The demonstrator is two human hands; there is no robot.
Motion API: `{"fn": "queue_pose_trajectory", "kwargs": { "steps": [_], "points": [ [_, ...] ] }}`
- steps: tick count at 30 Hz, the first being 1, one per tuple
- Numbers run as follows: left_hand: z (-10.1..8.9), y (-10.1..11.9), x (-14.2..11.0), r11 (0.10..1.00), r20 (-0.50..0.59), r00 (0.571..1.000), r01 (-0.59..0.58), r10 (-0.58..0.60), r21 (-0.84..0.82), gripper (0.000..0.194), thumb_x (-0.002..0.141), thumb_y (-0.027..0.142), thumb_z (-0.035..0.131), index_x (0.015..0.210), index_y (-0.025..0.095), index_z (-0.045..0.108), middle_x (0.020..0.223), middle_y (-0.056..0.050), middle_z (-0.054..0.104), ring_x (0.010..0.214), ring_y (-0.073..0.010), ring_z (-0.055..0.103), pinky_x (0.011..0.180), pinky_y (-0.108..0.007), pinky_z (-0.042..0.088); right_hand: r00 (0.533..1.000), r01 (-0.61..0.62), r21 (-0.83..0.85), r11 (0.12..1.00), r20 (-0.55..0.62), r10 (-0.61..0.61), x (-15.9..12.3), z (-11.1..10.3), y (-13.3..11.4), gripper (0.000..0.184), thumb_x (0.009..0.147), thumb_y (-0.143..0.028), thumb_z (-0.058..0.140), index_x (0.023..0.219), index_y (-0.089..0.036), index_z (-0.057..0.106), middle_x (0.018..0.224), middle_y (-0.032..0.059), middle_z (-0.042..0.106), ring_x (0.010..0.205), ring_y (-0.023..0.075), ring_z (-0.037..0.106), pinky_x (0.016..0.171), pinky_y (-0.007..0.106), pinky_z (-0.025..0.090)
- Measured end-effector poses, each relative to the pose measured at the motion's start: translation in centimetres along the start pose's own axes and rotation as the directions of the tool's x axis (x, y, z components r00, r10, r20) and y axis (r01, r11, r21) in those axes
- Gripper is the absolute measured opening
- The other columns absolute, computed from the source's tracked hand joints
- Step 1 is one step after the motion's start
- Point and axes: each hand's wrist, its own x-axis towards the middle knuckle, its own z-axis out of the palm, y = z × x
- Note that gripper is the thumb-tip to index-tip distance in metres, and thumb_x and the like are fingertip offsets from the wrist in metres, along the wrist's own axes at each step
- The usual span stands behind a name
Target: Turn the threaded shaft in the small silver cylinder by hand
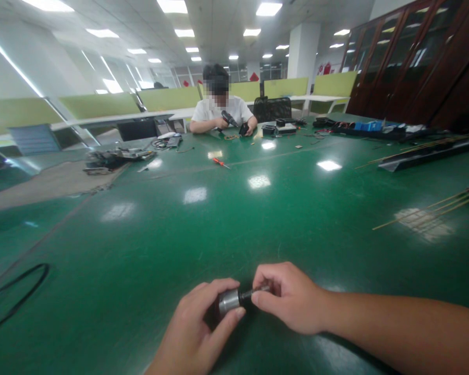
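Close to the near edge of the green table (148,271), my left hand (201,317) grips a silver metal cylinder (229,301) between thumb and fingers. A narrower dark shaft (245,297) sticks out of the cylinder's right end. My right hand (287,297) pinches the thin outer end of that shaft with thumb and forefinger. The part lies roughly level, just above or on the tabletop; I cannot tell which. My palm and fingers hide the cylinder's left end, and the shaft's tip is partly covered.
Across the table a person (222,107) holds a power drill (230,118) and a black part. A red screwdriver (219,162) lies mid-table. Thin rods (426,211) and a black channel (430,155) are at right, a black cable (27,291) at left, electronic scrap (117,158) at far left.
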Motion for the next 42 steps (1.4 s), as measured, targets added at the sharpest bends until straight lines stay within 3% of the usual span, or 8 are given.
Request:
{"fn": "queue_pose_trajectory", "kwargs": {
  "steps": [14,31,42],
  "points": [
    [-0.16,0.28,0.19,1.0,-0.014,1.0,-0.009,0.009,0.008,0.026,0.094,0.041,0.068,0.118,0.034,0.063,0.105,0.004,0.076,0.091,-0.0176,0.074,0.08,-0.026,0.059,1.0,-0.004,0.016,1.0,-0.003,0.004,-0.01,0.13,0.21,0.01,0.085,-0.025,0.067,0.079,-0.018,0.065,0.061,-0.0057,0.055,0.055,0.0099,0.048,0.053,0.023,0.032],
    [-0.04,-0.28,-0.11,1.0,-0.003,1.0,0.014,-0.014,0.012,0.029,0.094,0.041,0.067,0.121,0.031,0.064,0.11,-0.001,0.076,0.096,-0.0212,0.073,0.084,-0.029,0.06,1.0,-0.011,0.02,1.0,-0.003,0.012,0.03,0.02,0.06,0.009,0.086,-0.024,0.067,0.079,-0.018,0.065,0.061,-0.0059,0.055,0.056,0.0095,0.048,0.053,0.022,0.033],
    [-0.29,0.08,0.04,1.0,-0.023,1.0,0.003,-0.003,0.016,0.028,0.093,0.041,0.069,0.119,0.032,0.065,0.106,0.001,0.077,0.091,-0.0192,0.075,0.08,-0.027,0.06,1.0,-0.007,0.021,1.0,-0.002,0.007,-0.01,-0.05,-0.1,0.01,0.086,-0.023,0.066,0.078,-0.018,0.064,0.06,-0.0064,0.053,0.055,0.0095,0.047,0.052,0.022,0.033]
  ]
}}
